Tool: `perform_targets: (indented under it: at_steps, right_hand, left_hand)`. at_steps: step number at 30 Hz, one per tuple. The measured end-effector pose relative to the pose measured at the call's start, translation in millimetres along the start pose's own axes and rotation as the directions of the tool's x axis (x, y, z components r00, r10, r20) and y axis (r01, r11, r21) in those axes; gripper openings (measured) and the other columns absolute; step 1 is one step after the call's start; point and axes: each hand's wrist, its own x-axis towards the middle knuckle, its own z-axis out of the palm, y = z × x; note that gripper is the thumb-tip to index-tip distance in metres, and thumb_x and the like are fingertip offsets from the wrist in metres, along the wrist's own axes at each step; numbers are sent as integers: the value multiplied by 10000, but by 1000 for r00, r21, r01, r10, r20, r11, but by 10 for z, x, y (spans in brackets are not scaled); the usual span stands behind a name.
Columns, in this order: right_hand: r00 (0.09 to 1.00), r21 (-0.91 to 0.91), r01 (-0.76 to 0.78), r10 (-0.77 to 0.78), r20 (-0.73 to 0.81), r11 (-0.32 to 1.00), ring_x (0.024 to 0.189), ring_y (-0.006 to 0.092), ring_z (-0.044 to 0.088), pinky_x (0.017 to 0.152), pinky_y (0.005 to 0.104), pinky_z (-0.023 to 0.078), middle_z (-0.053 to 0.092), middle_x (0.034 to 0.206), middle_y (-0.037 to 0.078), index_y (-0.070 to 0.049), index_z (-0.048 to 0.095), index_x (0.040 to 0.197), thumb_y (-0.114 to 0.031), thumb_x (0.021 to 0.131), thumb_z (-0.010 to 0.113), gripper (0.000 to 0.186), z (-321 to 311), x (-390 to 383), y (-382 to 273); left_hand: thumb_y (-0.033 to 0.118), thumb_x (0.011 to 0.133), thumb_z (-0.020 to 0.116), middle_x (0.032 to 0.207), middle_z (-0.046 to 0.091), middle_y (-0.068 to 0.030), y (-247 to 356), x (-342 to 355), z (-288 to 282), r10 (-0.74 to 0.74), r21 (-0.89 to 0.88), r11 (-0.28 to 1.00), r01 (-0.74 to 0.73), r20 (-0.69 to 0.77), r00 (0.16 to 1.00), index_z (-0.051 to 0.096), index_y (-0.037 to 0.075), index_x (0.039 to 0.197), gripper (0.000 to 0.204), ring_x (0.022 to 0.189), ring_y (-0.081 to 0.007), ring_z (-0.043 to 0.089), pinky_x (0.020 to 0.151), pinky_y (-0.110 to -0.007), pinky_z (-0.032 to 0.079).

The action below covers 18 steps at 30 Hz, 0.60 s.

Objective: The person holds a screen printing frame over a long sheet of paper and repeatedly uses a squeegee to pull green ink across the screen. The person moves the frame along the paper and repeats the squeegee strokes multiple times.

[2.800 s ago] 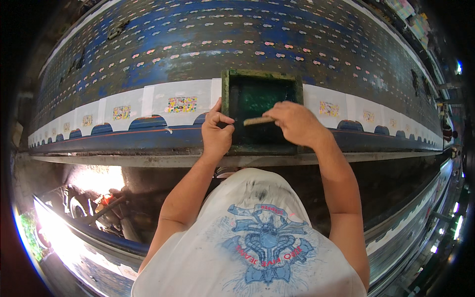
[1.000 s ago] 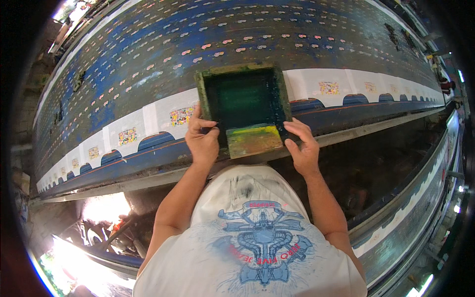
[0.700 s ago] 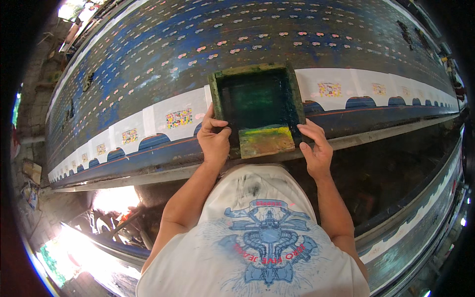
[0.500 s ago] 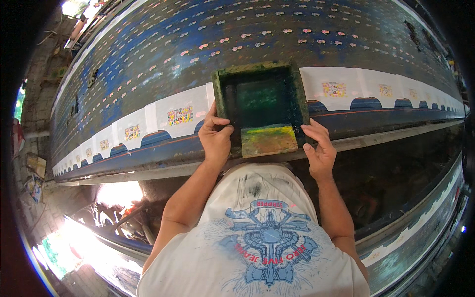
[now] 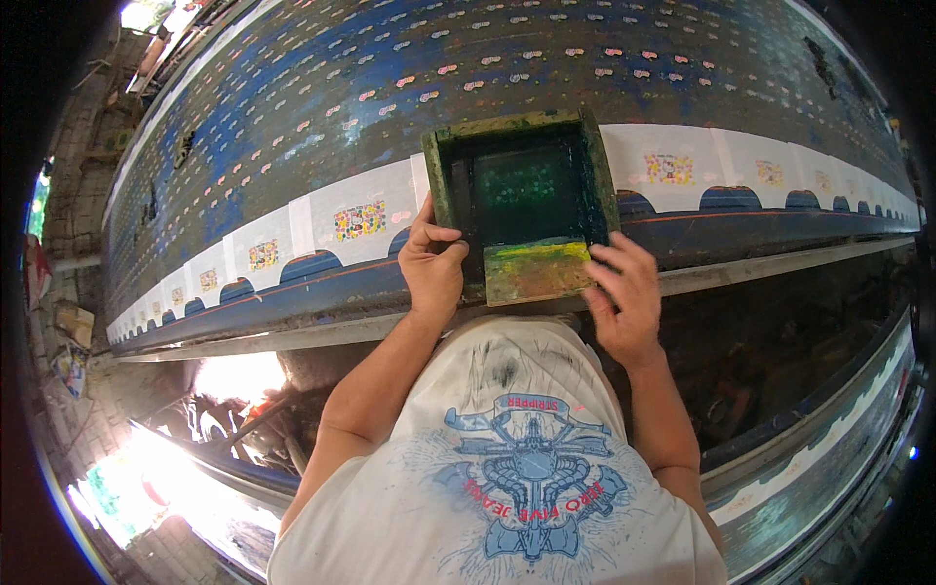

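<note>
A green-stained, square screen frame (image 5: 603, 180) with a dark green mesh floor stands on the long printing table's near edge. A flat squeegee board (image 5: 531, 275), smeared yellow and green, lies along the frame's near end. My left hand (image 5: 433, 263) grips the frame's left side, fingers curled against it. My right hand (image 5: 621, 291) is at the board's right end, fingers apart and slightly bent, touching or just beside it. A row of white fabric pieces (image 5: 712, 166) with colourful prints runs beneath and either side of the frame, some edges showing blue arches.
The broad blue-grey table top (image 5: 322, 127) carries rows of small pink and white marks. A metal rail (image 5: 224, 346) runs along its near edge. Behind my body lie a dark gap and another long table (image 5: 809, 444). Cluttered paving (image 5: 88, 370) shows at far left.
Earlier my right hand held the board inside the frame; later it lay at the near end. Since then my right fingers have moved inward onto its end, and my view has shifted.
</note>
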Motion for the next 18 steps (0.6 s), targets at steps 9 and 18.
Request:
perform_targets:
  at_steps: [9,18]
  right_hand:
    - [860,-52,256,-202,469,965,1246,383,727,1078,507,568,771,1266,177,-15,798,1263,-103,954,696,337,105,602,-211]
    - [746,59,210,-199,635,976,1151,416,752,1016,524,600,805,1180,186,-38,809,1297,9,976,691,345,104,1646,324]
  left_hand:
    - [-106,907,742,1781,537,-258,72,-1,32,-79,88,993,81,-22,997,801,-8,1043,178,1639,-323,540,1301,-400,427]
    - [-154,988,686,1690,640,-209,169,128,37,-144,-85,987,137,-82,986,783,-52,1245,293,1377,-207,721,1150,-332,573]
